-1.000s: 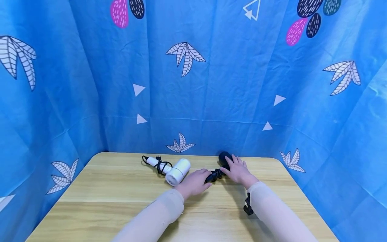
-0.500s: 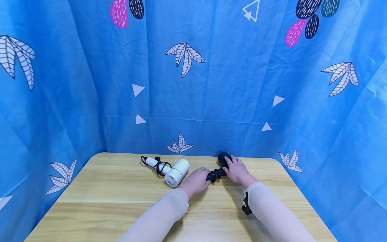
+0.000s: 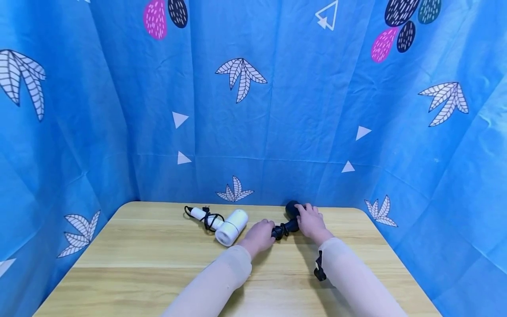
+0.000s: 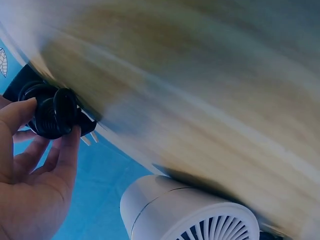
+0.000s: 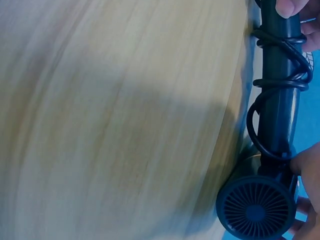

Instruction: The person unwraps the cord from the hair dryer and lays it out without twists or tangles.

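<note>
A black hair dryer [image 3: 292, 226] lies near the back edge of the table, its black cord wound round the handle. My left hand [image 3: 258, 237] grips the handle's end; in the left wrist view, thumb and fingers pinch around the dryer's cord end [image 4: 52, 112], with plug prongs showing beyond. My right hand [image 3: 311, 222] holds the dryer's head. In the right wrist view, its thumb [image 5: 306, 162] presses at the neck below the wound handle [image 5: 277, 110], with fingertips showing behind the round grille [image 5: 256, 212]. Part of the head is hidden by the right hand.
A white hair dryer [image 3: 233, 227] with its own wrapped black cord [image 3: 209, 218] lies just left of my left hand. Behind the wooden table [image 3: 130, 264] hangs a patterned blue cloth [image 3: 277, 132], which also closes off both sides.
My right hand's fingers have drawn in and curled round the dryer's head. My left hand has closed more on the handle end. The dryer stays in nearly the same place.
</note>
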Demonstrator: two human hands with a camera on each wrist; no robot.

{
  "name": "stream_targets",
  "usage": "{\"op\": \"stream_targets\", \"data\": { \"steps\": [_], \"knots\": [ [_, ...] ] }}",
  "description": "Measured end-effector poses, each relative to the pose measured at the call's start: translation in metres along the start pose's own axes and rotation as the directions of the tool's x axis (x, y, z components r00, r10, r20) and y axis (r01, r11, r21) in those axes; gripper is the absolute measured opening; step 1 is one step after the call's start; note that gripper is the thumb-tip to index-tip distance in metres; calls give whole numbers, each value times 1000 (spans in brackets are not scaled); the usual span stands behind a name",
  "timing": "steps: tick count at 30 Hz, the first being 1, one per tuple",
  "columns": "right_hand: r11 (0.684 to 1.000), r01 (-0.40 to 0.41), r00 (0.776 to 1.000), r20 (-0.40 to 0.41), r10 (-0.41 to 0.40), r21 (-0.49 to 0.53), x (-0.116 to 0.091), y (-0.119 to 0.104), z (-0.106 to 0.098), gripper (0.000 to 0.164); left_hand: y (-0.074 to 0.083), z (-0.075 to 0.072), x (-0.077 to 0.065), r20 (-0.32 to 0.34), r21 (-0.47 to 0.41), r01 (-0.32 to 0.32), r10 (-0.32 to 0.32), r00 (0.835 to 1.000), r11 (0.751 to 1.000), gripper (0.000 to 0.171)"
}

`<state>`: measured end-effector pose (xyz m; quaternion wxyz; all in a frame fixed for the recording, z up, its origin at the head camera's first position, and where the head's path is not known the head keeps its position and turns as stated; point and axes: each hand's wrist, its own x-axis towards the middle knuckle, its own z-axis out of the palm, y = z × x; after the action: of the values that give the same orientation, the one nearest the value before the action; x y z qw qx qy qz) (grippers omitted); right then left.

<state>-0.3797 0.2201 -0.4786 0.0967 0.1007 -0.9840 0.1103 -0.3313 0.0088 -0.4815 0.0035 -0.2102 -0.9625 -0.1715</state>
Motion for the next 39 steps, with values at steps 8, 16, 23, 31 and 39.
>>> {"op": "stream_targets", "data": {
  "steps": [8, 16, 23, 31, 39],
  "knots": [
    [998, -38, 999, 10, 37, 41, 0, 0, -2, 45, 2, -6, 4, 26, -14, 34, -33, 999, 999, 32],
    [991, -112, 992, 67, 107, 77, 0, 0, -5, 51, 2, -9, 5, 74, -8, 70, -70, 995, 997, 29],
    [987, -150, 982, 125, 142, 54, 1, 3, -5, 63, 1, -9, 6, 88, -2, 91, -90, 992, 996, 36],
    [961, -227, 955, 231, 188, 158, 4, 3, -8, 76, 0, -6, 8, 90, 15, 114, -115, 989, 993, 51],
    [934, -288, 919, 334, 207, 212, 6, 11, -15, 80, 2, -5, 8, 87, -8, 116, -115, 990, 993, 52]
  ]
}}
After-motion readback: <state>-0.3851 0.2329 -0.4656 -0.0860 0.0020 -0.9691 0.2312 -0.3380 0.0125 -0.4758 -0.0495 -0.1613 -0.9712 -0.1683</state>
